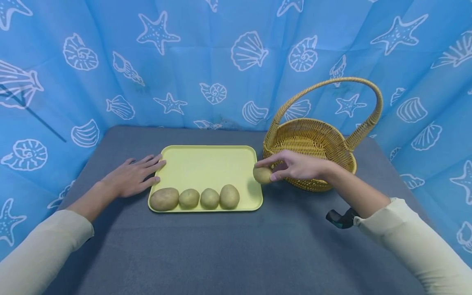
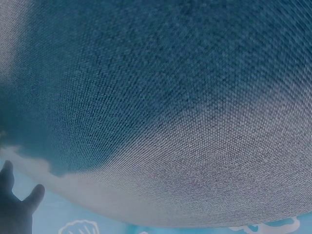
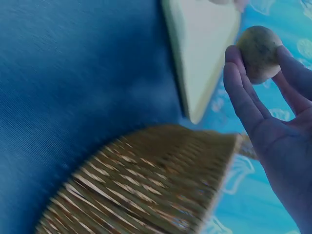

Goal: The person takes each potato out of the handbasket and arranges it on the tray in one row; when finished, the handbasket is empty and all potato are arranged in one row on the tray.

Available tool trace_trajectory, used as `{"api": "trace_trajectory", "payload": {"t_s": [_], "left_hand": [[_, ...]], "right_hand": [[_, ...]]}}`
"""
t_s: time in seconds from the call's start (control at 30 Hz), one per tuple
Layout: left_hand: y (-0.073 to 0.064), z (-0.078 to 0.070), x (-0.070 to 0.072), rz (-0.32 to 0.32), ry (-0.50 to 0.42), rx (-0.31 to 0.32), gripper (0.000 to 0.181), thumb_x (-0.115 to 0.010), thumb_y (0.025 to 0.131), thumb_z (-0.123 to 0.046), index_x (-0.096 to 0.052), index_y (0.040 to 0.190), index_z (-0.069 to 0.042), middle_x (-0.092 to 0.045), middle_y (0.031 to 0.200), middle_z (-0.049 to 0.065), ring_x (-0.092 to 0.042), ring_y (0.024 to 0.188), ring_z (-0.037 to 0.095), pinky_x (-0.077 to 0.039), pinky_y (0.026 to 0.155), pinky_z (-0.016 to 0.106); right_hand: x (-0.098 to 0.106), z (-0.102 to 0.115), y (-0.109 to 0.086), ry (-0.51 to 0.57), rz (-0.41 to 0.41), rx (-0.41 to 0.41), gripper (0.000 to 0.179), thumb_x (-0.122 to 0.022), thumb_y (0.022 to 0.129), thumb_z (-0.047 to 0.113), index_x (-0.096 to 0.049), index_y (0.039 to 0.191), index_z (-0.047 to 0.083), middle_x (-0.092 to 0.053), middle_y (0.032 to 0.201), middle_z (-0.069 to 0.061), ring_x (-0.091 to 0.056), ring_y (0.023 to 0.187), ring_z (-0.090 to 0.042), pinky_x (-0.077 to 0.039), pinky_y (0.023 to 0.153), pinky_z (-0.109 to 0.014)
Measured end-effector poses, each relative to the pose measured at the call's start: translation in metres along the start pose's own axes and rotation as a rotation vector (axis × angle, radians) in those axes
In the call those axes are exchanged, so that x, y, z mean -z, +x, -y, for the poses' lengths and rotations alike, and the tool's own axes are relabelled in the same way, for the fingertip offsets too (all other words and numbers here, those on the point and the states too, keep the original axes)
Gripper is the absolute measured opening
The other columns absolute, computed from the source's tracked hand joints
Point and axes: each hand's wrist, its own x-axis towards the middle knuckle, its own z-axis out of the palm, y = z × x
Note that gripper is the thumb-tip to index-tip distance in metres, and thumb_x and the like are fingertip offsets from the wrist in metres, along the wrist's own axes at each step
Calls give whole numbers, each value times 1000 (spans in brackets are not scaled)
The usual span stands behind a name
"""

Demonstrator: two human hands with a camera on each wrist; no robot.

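Between thumb and fingers, my right hand (image 1: 295,164) pinches a small potato (image 1: 262,175) above the right edge of the yellow tray (image 1: 206,164). The right wrist view shows the same potato (image 3: 259,53) held at the fingertips. Along the tray's near side lie a larger, oblong potato (image 1: 164,199) and several rounder ones (image 1: 189,198) in a row. My left hand (image 1: 133,177) has its fingers spread, touching the tray's left rim. A wicker basket (image 1: 337,143) with a tall arched handle stands right of the tray, partly behind my right hand and forearm.
A grey cloth (image 1: 221,254) covers the table. Behind and at the sides hangs a blue curtain (image 1: 221,61) with white shells and starfish. A dark wrist strap piece (image 1: 341,218) sits under my right sleeve. The basket's handle (image 1: 328,82) rises high above its rim.
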Motion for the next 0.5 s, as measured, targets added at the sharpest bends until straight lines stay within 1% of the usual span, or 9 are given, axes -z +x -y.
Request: {"api": "trace_trajectory", "payload": {"t_s": [0.07,0.1,0.17,0.2,0.23,0.3,0.37,0.43,0.5], "left_hand": [[0,0,0,0,2,0,64,-38,107,-49,-29,158,-13,-23,163,17,-23,148,40,-22,107,73],[0,0,0,1,2,0,64,-37,107,-49,-29,158,-13,-23,163,17,-23,148,40,-22,107,73],[0,0,0,2,2,1,64,-37,107,-49,-29,158,-13,-23,163,17,-23,148,40,-22,107,73],[0,0,0,3,3,1,64,-37,107,-49,-29,158,-13,-22,163,17,-23,148,40,-22,107,73],[0,0,0,3,3,2,64,-37,107,-49,-29,158,-12,-22,163,17,-23,148,40,-22,107,73],[0,0,0,4,4,3,64,-38,107,-48,-29,158,-12,-22,163,17,-23,148,40,-22,107,73],[0,0,0,4,6,4,63,-38,107,-48,-29,158,-12,-23,163,17,-23,148,40,-22,107,73],[0,0,0,4,4,5,63,-38,107,-48,-29,158,-12,-23,163,17,-23,148,40,-22,107,73],[0,-1,0,5,2,6,63,-38,107,-48,-29,158,-13,-22,163,16,-23,148,40,-22,107,73]], "right_hand": [[-8,-5,4,-4,8,19,50,-65,97,11,-53,145,5,-62,127,-7,-56,102,-23,-49,88,-38],[-12,-7,6,-10,8,24,50,-66,97,12,-53,144,5,-61,131,-7,-56,105,-21,-49,91,-37],[-21,-10,11,4,21,43,50,-66,96,11,-53,143,2,-60,134,-10,-57,112,-22,-49,95,-42],[-26,-11,13,11,26,53,50,-66,96,11,-53,143,1,-59,136,-12,-57,116,-24,-48,98,-45],[-30,-12,15,21,34,70,50,-66,96,10,-52,143,-1,-55,143,-13,-52,127,-25,-44,104,-49],[-37,-12,19,41,49,89,49,-66,96,9,-52,142,-3,-53,145,-16,-46,136,-28,-39,109,-52],[-43,-13,21,56,60,102,49,-65,96,8,-52,141,-5,-52,145,-19,-46,136,-31,-39,109,-52],[-47,-12,23,50,59,105,48,-65,96,7,-52,141,-5,-52,145,-19,-49,133,-32,-43,107,-50],[-51,-12,24,53,57,91,48,-65,95,7,-53,141,-4,-53,144,-18,-54,128,-31,-48,102,-46]]}}
